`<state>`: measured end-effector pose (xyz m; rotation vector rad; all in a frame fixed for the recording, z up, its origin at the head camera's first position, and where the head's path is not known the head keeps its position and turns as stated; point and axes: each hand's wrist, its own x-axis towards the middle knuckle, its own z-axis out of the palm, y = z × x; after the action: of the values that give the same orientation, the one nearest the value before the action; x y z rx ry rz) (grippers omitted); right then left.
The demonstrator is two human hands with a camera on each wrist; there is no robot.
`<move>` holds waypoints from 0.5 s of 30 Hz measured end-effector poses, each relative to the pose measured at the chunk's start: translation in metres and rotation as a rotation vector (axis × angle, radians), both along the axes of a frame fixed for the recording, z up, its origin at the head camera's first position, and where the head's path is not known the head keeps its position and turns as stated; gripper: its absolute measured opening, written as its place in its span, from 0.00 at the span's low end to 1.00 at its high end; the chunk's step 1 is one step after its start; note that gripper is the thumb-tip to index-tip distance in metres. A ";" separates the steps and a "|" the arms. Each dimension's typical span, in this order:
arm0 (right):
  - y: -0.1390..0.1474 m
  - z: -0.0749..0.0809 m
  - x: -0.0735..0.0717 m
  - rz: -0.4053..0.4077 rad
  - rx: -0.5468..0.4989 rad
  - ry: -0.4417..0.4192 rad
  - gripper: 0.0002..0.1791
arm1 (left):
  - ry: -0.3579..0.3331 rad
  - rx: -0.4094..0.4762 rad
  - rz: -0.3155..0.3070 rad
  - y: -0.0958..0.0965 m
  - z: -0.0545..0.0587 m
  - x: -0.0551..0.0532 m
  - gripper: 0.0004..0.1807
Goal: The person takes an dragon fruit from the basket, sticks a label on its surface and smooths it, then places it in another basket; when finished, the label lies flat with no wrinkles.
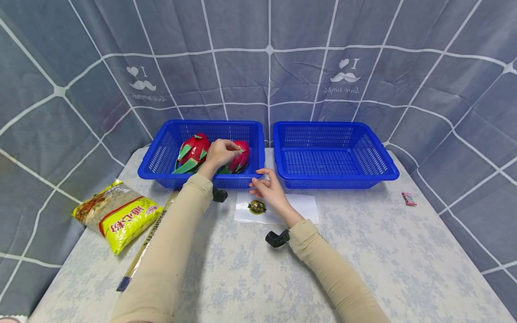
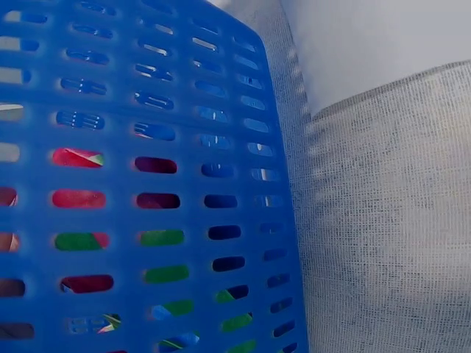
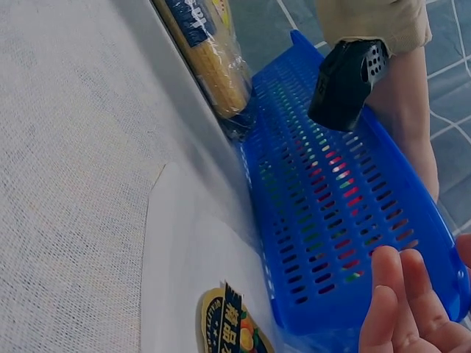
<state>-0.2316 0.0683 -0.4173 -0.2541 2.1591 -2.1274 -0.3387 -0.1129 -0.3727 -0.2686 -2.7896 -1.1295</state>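
Observation:
My left hand (image 1: 221,154) reaches over the front rim of the left blue basket (image 1: 161,174). Its fingertips are at the upper part of a red dragon fruit (image 1: 244,158) with green scales; whether they pinch anything is too small to tell. Beside that hand lies a second dragon fruit (image 1: 195,146). Through the basket's slots (image 2: 184,125) the left wrist view shows bits of red and green. My right hand (image 1: 269,188) is at the basket's front right corner, fingers loosely bent and holding nothing visible. Under it lies a white sheet (image 1: 296,208) with a round black-and-gold label (image 1: 256,207).
A second blue basket (image 1: 335,179) stands to the right. At the left lie a yellow food bag (image 1: 121,215) and a spaghetti pack (image 1: 141,258), partly hidden by my left sleeve. A small pink packet (image 1: 409,199) lies far right. Grey curtains surround the table.

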 end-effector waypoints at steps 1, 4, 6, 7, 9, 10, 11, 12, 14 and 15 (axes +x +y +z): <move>0.000 0.000 0.000 0.003 0.001 -0.001 0.18 | 0.003 0.002 -0.001 0.000 0.000 0.000 0.10; 0.000 0.000 0.000 0.005 -0.001 0.005 0.18 | -0.003 0.020 0.000 -0.001 -0.002 -0.002 0.09; 0.000 -0.001 0.000 0.007 -0.001 0.007 0.17 | -0.011 0.033 0.000 -0.001 -0.002 -0.002 0.08; 0.000 -0.001 0.000 0.008 -0.005 0.006 0.17 | -0.016 0.039 -0.002 -0.001 -0.002 -0.002 0.08; 0.000 -0.001 0.000 0.005 -0.005 0.005 0.17 | -0.025 0.052 -0.004 -0.001 -0.001 -0.001 0.09; 0.000 -0.001 -0.001 0.006 -0.004 0.002 0.17 | -0.028 0.059 -0.004 0.000 -0.001 -0.001 0.09; 0.000 -0.001 0.000 0.005 -0.005 0.001 0.17 | -0.031 0.071 -0.004 0.000 0.000 -0.001 0.09; 0.000 0.000 0.000 0.003 -0.002 0.002 0.17 | -0.034 0.090 -0.003 0.000 0.000 0.000 0.09; 0.000 0.001 0.000 -0.002 0.004 0.000 0.16 | -0.047 0.157 0.000 0.000 0.001 -0.001 0.10; 0.000 0.002 0.000 -0.003 0.005 -0.003 0.16 | -0.053 0.194 0.001 0.000 0.002 -0.001 0.10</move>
<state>-0.2313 0.0684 -0.4155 -0.2472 2.1642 -2.1219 -0.3397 -0.1128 -0.3711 -0.2199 -2.6968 -1.4148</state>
